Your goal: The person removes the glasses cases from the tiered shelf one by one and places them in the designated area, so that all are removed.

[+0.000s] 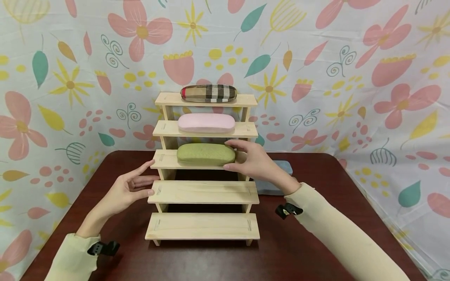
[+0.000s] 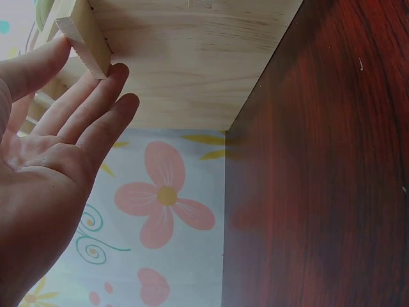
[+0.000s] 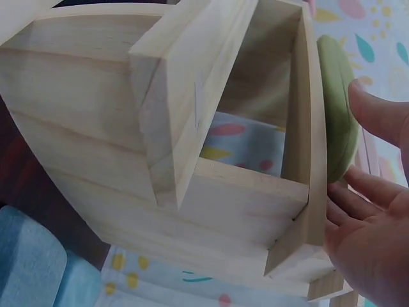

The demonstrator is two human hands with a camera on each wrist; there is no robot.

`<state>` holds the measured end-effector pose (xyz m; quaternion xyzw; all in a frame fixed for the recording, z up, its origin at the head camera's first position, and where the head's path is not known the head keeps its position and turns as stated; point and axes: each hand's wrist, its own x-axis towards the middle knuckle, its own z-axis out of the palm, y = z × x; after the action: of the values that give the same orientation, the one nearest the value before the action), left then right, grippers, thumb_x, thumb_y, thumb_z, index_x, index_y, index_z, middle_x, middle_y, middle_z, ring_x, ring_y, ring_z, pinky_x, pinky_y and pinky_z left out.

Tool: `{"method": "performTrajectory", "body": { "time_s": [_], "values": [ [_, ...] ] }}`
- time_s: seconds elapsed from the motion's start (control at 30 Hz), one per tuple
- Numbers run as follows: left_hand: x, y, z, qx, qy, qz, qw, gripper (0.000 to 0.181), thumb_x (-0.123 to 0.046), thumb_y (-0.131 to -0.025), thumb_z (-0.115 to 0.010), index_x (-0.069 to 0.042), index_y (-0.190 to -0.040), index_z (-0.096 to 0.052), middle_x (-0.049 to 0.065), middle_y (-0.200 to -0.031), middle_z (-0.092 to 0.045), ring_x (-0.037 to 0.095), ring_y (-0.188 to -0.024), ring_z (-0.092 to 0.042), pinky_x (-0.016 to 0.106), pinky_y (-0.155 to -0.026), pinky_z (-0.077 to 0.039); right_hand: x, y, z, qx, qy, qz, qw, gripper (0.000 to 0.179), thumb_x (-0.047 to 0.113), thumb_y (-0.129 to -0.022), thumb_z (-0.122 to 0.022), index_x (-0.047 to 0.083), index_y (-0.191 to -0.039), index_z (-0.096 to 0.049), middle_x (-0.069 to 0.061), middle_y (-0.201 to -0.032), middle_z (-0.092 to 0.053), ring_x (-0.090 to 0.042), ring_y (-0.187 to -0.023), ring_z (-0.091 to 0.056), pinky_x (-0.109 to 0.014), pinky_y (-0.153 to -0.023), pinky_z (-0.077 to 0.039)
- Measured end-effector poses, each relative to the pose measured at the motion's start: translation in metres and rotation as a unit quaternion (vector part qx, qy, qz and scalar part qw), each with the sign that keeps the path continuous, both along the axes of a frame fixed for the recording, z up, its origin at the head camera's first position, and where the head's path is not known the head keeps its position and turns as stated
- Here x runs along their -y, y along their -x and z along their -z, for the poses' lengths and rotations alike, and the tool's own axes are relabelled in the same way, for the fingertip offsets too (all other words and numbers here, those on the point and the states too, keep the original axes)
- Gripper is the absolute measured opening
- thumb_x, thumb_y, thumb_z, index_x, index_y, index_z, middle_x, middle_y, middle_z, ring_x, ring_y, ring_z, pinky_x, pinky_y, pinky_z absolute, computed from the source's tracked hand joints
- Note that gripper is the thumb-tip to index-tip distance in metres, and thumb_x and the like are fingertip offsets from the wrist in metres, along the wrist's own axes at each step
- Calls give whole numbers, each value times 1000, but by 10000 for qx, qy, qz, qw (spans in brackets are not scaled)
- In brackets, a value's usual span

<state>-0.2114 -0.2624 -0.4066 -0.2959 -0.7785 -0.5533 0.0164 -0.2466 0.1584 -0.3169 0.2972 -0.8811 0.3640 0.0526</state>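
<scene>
A stepped wooden display rack (image 1: 203,226) holds three glasses cases, one per upper step. My right hand (image 1: 254,160) pinches the right end of the green glasses case (image 1: 205,154) on the middle step, thumb at its front and fingers behind. The right wrist view shows the same case (image 3: 335,109) edge-on beside the thumb. At the rack's left side, my left hand (image 1: 128,187) rests its fairly straight fingers and thumb against the step ends. In the left wrist view its thumb and fingertips touch a board end (image 2: 86,45).
A pink glasses case (image 1: 206,123) lies on the second step from the top, a plaid one (image 1: 209,93) on the top step. Behind the rack's right side, a blue object (image 1: 268,186) is partly covered by my right hand. A flowered cloth (image 1: 316,78) hangs behind the dark table (image 1: 316,230).
</scene>
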Motion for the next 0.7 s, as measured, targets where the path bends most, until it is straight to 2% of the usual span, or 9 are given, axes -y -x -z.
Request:
{"method": "performTrajectory", "body": {
  "time_s": [0.17,0.3,0.7],
  "values": [
    [-1,0,-1,-24,-28,43,10000,88,9,-92,-77,-13,-166,-35,30,-130,-67,12,-121,-68,26,-95,-55,4,4,2,39,-21,45,10000,64,27,-91,-87,11,-148,-61,-6,-144,-63,-25,-129,-61,-48,-100,-53],
    [-2,0,-2,-69,-61,87,9999,88,10,-92,-76,-12,-166,-35,34,-129,-66,12,-121,-68,24,-94,-55,6,5,2,51,57,7,10000,65,25,-91,-87,6,-148,-61,-9,-142,-64,-25,-124,-64,-49,-97,-53],
    [-2,-2,-2,-106,-41,50,9999,89,12,-91,-76,-11,-166,-35,29,-130,-67,14,-121,-69,26,-93,-56,2,2,2,152,124,19,9998,65,21,-89,-89,8,-146,-63,-9,-135,-67,-26,-120,-66,-46,-97,-55]
  ]
}}
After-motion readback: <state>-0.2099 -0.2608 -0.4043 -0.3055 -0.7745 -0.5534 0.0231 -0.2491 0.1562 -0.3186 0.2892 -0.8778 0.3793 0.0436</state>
